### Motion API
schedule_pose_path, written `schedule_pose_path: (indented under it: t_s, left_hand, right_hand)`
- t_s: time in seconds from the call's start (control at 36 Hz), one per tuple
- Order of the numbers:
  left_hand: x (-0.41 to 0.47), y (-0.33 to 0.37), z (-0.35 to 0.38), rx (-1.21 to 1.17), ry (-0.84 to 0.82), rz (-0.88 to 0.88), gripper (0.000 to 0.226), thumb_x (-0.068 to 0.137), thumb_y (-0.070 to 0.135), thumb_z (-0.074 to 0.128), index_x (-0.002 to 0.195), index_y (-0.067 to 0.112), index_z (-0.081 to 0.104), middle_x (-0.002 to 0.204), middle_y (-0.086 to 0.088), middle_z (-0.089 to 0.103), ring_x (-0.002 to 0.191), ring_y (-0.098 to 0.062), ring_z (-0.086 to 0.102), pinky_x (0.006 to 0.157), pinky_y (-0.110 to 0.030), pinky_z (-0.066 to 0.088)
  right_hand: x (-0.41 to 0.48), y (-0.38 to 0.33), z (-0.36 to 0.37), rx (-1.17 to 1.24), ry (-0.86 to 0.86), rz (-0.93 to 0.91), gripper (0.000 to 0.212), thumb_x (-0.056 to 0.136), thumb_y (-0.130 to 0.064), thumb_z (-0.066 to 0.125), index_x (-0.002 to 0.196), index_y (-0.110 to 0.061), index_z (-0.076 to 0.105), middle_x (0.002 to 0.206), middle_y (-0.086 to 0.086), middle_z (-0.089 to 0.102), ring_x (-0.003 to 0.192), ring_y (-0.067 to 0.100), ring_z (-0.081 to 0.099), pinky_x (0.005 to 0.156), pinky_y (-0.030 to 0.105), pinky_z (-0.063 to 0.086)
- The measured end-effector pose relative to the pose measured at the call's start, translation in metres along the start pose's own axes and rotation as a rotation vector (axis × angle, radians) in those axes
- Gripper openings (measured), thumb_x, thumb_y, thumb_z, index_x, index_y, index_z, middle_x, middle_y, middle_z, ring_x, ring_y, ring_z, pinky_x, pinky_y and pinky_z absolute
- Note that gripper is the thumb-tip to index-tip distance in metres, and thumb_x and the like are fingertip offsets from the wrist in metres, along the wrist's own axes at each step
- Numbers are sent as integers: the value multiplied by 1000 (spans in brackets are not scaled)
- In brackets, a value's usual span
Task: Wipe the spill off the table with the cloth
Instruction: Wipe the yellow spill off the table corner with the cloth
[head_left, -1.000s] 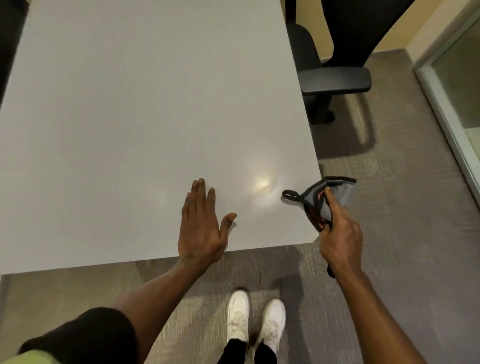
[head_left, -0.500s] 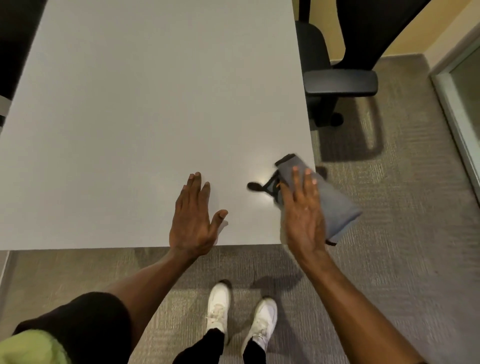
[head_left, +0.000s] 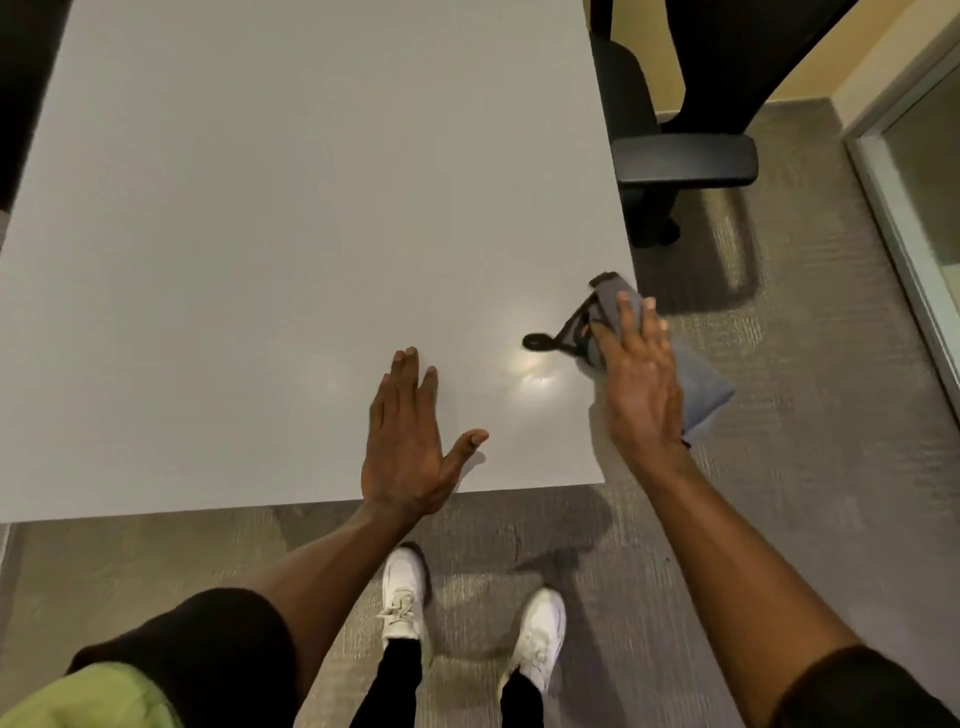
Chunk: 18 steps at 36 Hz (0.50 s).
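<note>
The white table (head_left: 260, 208) fills the upper left. A grey cloth (head_left: 698, 387) with dark trim and a black loop (head_left: 535, 342) lies over the table's right front corner, part of it hanging past the edge. My right hand (head_left: 641, 384) lies flat on the cloth, fingers stretched out, pressing it down. My left hand (head_left: 405, 441) rests flat on the table near the front edge, fingers apart, holding nothing. A small shiny patch (head_left: 530, 371) shows on the tabletop between the two hands; I cannot tell whether it is liquid or glare.
A black office chair (head_left: 685, 156) stands close to the table's right side. Grey carpet covers the floor, with my white shoes (head_left: 402, 597) just below the table's front edge. A glass door frame (head_left: 904, 208) runs along the far right.
One second ago my right hand held the cloth bunched up beside the table corner. It has since laid the cloth over the corner and flattened on it. The left hand stayed put.
</note>
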<state>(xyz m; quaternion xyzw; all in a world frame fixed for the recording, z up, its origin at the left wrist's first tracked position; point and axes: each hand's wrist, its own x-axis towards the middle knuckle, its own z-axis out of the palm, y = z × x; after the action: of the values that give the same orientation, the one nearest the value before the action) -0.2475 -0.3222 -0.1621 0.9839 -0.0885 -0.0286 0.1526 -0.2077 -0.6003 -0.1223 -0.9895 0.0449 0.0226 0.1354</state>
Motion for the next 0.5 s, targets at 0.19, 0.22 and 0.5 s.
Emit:
schedule_pose_path:
  t_s: [0.19,0.22,0.5]
  left_hand:
    - [-2,-1,-6,-23,-40,8,122,99,97,12,179,5,25,191,-17,4,179,-30,0,145,-49,3]
    - [-2,-2,-6,-31,-35,12,122,99,97,12,178,4,27,191,-18,5,179,-31,2,144,-50,6]
    - [1,-5,-8,-50,-77,29,123,99,96,9,179,4,23,191,-18,1,180,-31,-3,145,-48,2]
  right_hand:
    - [-54,-60,33,84,111,-56,67,84,18,64,148,-2,62,172,23,34,162,47,28,135,56,18]
    - [-69,-72,40,87,112,-82,67,82,17,67,146,-3,64,171,23,36,161,47,30,134,57,21]
    - [-154,-111,57,100,158,126,82,77,23,65,152,-9,61,175,17,32,164,44,24,131,65,27]
